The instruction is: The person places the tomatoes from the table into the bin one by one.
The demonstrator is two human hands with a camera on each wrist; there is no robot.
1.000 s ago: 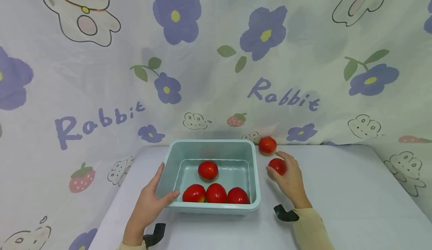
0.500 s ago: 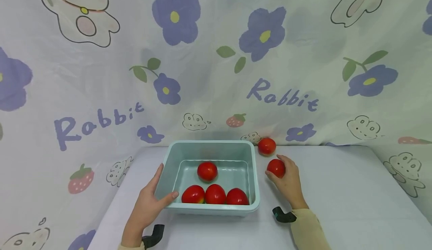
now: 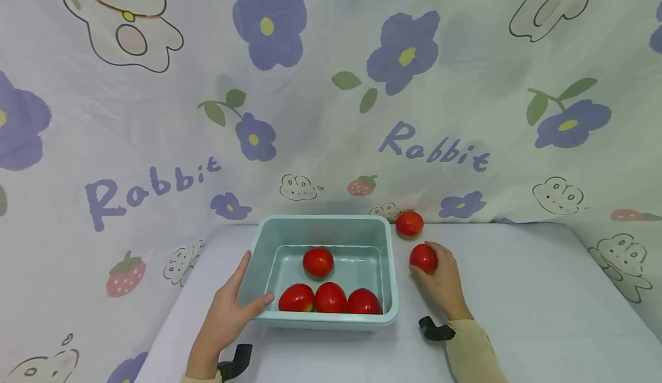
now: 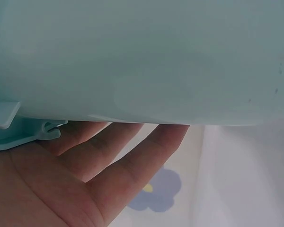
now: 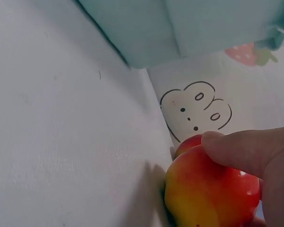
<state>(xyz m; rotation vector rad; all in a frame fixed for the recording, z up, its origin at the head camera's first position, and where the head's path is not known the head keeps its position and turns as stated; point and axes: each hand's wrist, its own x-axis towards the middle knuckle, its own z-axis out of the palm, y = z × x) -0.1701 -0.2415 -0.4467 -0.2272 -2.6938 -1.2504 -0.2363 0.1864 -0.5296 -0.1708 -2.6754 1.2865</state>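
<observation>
Far left: left hand [image 3: 227, 317] flat against the near-left corner of the pale green tub [image 3: 269, 239], thumb hooked over the rim, fingers straight along the outer wall; in the left wrist view, fingers [image 4: 132, 161] lying open beneath the tub's lip. Bracing, not clenched.

Inside the tub: four tomatoes, one alone toward the middle [image 3: 318, 261], three touching in a row against the near wall [image 3: 330, 298].

Just right of the tub, on the tabletop [image 3: 517, 291]: held tomato [image 3: 423, 257], wrapped from its right side by the right hand [image 3: 442, 282], fingers curled over it, thumb on top in the right wrist view [image 5: 241, 151]. Resting on the cloth, apparently not lifted.

Key relation: tub directly left of the held tomato, only its right wall between; right hand by far the nearer.

Behind, just beside the tub's far-right corner: loose tomato [image 3: 410, 224], untouched, close beyond the right hand's fingertips.
</observation>
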